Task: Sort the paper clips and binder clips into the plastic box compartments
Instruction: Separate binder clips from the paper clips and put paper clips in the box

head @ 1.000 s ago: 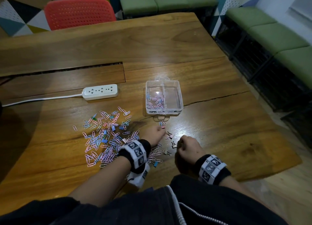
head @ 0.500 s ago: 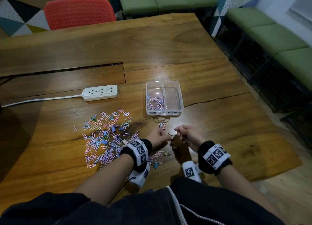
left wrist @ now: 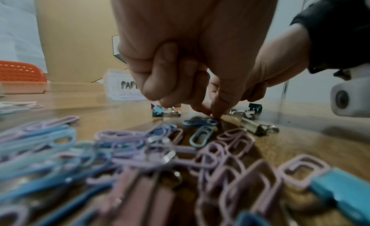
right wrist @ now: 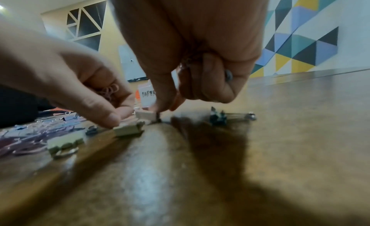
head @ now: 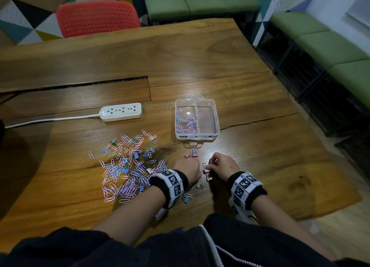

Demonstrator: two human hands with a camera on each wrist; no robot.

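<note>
My right hand [head: 222, 164] pinches a binder clip [right wrist: 145, 116], left hand [head: 189, 169] cups paper clips [right wrist: 109, 90]; either grip could spill into the wrong compartment of the box [head: 217, 126].

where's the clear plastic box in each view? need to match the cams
Head: plastic box centre, beyond both hands.
Left wrist: blurred behind the left hand, "PAP" label showing.
Right wrist: sliver between thumb and left hand, label showing.
Shared landmark: that handwritten label on its near wall.
</note>
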